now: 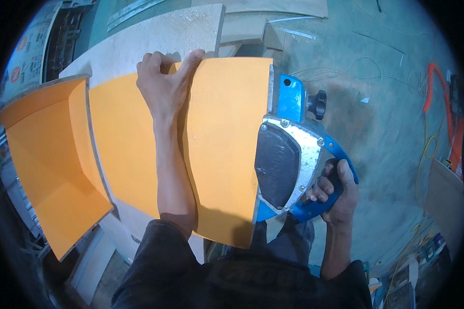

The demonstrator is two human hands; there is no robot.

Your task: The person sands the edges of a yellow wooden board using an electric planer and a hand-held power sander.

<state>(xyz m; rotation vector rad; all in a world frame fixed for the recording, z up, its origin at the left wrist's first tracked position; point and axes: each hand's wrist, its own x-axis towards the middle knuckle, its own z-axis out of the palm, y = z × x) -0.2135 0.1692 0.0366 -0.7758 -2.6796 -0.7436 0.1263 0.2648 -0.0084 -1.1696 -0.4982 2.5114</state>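
My right hand [335,188] is wrapped round the blue handle of an electric hand planer [294,154] with a black cover and a bare metal frame. The planer sits against the right edge of an orange-faced panel [221,144]. My left forearm lies across the orange surface, and my left hand [165,80] grips the panel's far edge, thumb to the right and fingers curled over. A dark line runs beside that forearm; whether it is a shadow or a joint I cannot tell. The planer's underside is hidden.
An open orange box section [56,159] with raised sides stands at the left. Under the panel lies a pale board [154,38] dusted with shavings. A red coiled hose [433,85] hangs at the far right, and thin cords [355,69] trail over the green floor.
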